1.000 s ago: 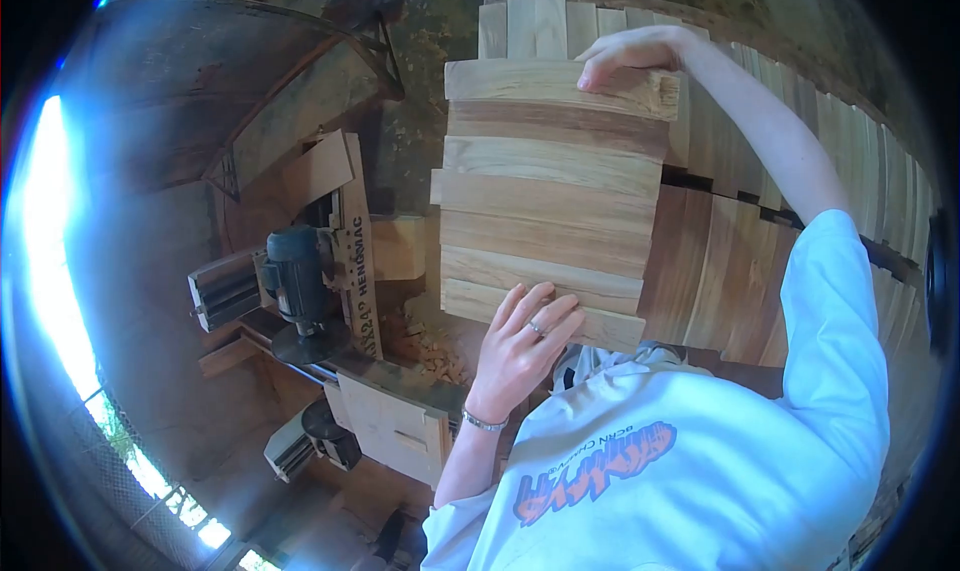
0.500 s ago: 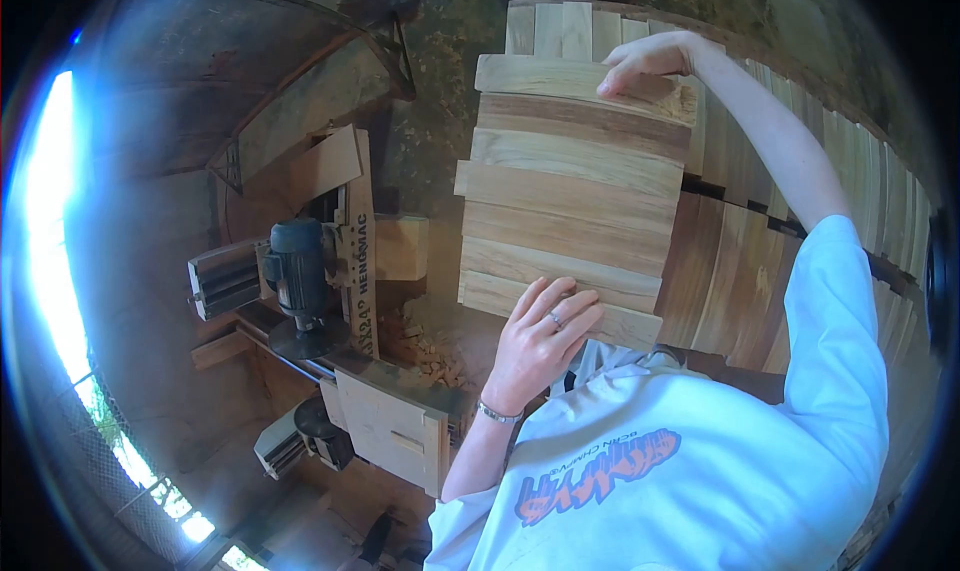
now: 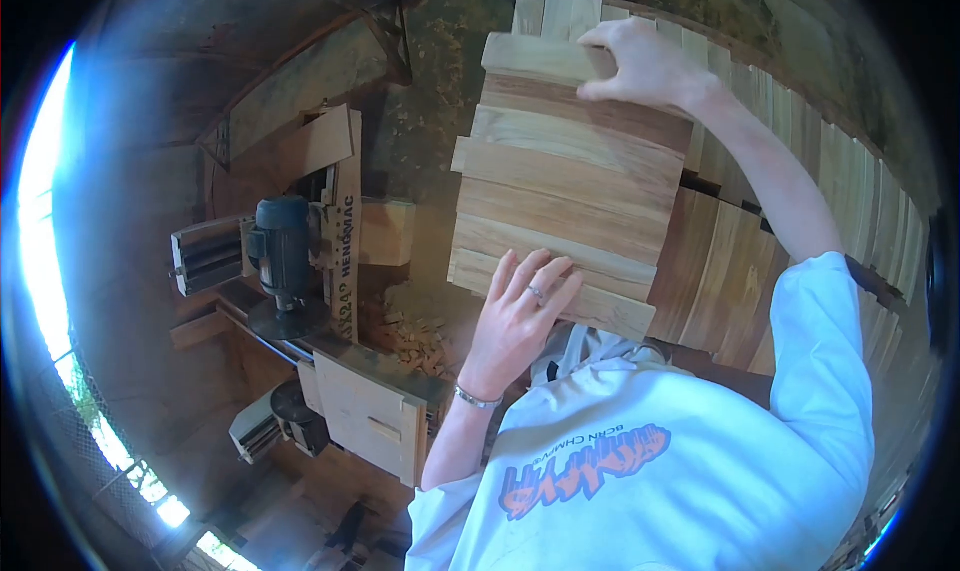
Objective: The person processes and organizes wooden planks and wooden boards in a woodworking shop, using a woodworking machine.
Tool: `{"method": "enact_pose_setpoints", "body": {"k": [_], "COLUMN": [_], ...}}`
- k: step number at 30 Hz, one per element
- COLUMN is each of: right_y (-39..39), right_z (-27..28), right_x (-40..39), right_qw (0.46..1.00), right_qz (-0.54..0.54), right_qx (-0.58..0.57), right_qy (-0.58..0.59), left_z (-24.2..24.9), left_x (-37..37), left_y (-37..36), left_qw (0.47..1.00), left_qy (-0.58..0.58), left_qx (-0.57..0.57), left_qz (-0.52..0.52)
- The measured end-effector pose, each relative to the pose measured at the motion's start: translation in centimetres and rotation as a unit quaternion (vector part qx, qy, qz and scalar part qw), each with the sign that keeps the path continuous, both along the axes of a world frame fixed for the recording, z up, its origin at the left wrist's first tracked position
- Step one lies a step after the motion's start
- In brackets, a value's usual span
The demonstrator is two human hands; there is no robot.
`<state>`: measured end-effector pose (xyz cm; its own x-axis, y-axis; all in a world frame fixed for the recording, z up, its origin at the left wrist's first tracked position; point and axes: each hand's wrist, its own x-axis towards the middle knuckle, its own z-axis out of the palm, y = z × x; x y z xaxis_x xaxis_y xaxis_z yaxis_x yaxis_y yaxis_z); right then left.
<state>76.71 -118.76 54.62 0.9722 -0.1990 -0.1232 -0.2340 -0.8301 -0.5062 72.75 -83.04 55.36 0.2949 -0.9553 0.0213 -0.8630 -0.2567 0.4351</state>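
Several wooden boards (image 3: 565, 186) lie side by side in a layer in front of me, their ends uneven. My right hand (image 3: 645, 66) reaches over the far side, its thumb and fingers curved in a C across the width of the pale farthest board (image 3: 535, 56). That hand and board are slightly blurred. My left hand (image 3: 515, 306) is at the near side, its fingers bent over the nearest board (image 3: 615, 309). Its thumb is hidden.
More boards (image 3: 715, 271) are stacked to the right and behind. On the left stands a machine with a blue motor (image 3: 282, 251) and a beam (image 3: 345, 221) lettered HENGMAC. Wood scraps (image 3: 415, 341) lie below it, near a pale panel (image 3: 365, 411).
My right hand has spread from a closer pinch into a wider curve around the farthest board, which has shifted a little. My left hand stays at the near edge. The whole view has shifted slightly.
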Motion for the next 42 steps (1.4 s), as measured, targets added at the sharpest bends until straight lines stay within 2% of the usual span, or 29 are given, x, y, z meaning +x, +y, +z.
{"method": "enact_pose_setpoints", "body": {"k": [4,8,10,12,14,17,20,22,24,26,27,28,29,30,31,32,33,36,37,38,39,40,41,42], "right_y": [-2.0,0.3,3.7,7.4,10.9,12.8,12.3,11.4,12.8,14.4,14.2,15.4,14.4,13.1,11.6,10.1,7.8,15.2,17.2,18.7,19.8,20.9,21.8,23.0], "right_z": [-1.3,2.2,2.8,2.4,0.8,-0.1,2.0,1.2,0.9,1.0,0.2,1.8,0.4,-0.6,-2.3,-2.7,-6.6,-4.7,-4.3,-4.0,-3.7,-3.2,-2.7,-2.4], "right_x": [0.2,-1.9,-3.5,-4.9,-6.3,-7.3,-6.6,-6.7,-7.8,-8.3,-8.4,-8.4,-8.3,-8.0,-7.8,-6.5,-5.2,-5.6,-5.6,-5.5,-5.5,-5.3,-5.2,-5.0], "right_qw": [0.988,0.992,0.991,0.99,0.989,0.987,0.968,0.943,0.975,0.985,0.986,0.986,0.986,0.984,0.988,0.969,0.943,0.968,0.972,0.975,0.976,0.976,0.976,0.975], "right_qz": [0.006,-0.053,-0.025,0.045,0.098,0.105,0.0,0.052,0.168,0.16,0.146,0.107,0.117,0.125,0.123,0.159,0.182,0.192,0.192,0.192,0.192,0.197,0.198,0.199], "right_qx": [-0.02,0.039,0.075,0.117,0.084,0.082,0.227,0.304,0.142,0.066,0.076,0.124,0.115,0.129,0.075,0.189,0.277,0.158,0.13,0.1,0.075,0.046,0.021,0.002], "right_qy": [-0.152,-0.106,-0.106,-0.057,-0.071,-0.087,0.103,0.128,-0.032,-0.023,-0.034,0.021,-0.011,-0.01,-0.064,0.029,-0.013,-0.026,-0.04,-0.051,-0.065,-0.077,-0.089,-0.1], "left_z": [0.2,0.4,-0.3,0.1,0.6,0.7,-1.0,-2.3,-2.2,-2.7,-3.6,-4.0,-3.8,-5.4,-4.9,-4.4,-5.6,-10.1,-13.0,-15.8,-17.0,-19.1,-18.6,-19.8], "left_x": [-0.5,-0.9,-1.2,-1.4,-1.8,-0.9,-0.9,-1.6,-1.9,-2.6,-3.4,-4.1,-5.3,-6.1,-7.9,-9.9,-11.9,-19.2,-21.6,-24.1,-28.5,-32.6,-36.9,-40.3], "left_y": [0.0,0.3,0.9,1.1,1.2,1.6,2.4,2.6,2.8,2.9,2.7,2.4,2.8,2.0,3.4,4.8,5.9,12.5,15.0,18.2,20.7,23.1,25.9,27.3], "left_qw": [1.0,0.999,0.999,0.995,0.991,0.992,0.993,0.984,0.981,0.969,0.954,0.94,0.929,0.895,0.892,0.889,0.88,0.84,0.806,0.794,0.762,0.74,0.726,0.669], "left_qy": [0.011,-0.004,-0.026,-0.053,-0.067,-0.065,-0.068,-0.127,-0.11,-0.142,-0.163,-0.182,-0.19,-0.227,-0.23,-0.229,-0.196,-0.094,-0.117,-0.123,-0.114,-0.087,0.011,0.045], "left_qx": [-0.005,0.011,0.012,-0.03,-0.036,-0.01,-0.026,-0.058,-0.095,-0.126,-0.166,-0.193,-0.215,-0.282,-0.269,-0.256,-0.281,-0.324,-0.345,-0.312,-0.185,-0.096,-0.028,0.035], "left_qz": [0.021,0.036,0.046,0.084,0.107,0.108,0.091,0.108,0.13,0.161,0.19,0.216,0.235,0.261,0.28,0.302,0.33,0.426,0.467,0.507,0.61,0.66,0.688,0.741]}}
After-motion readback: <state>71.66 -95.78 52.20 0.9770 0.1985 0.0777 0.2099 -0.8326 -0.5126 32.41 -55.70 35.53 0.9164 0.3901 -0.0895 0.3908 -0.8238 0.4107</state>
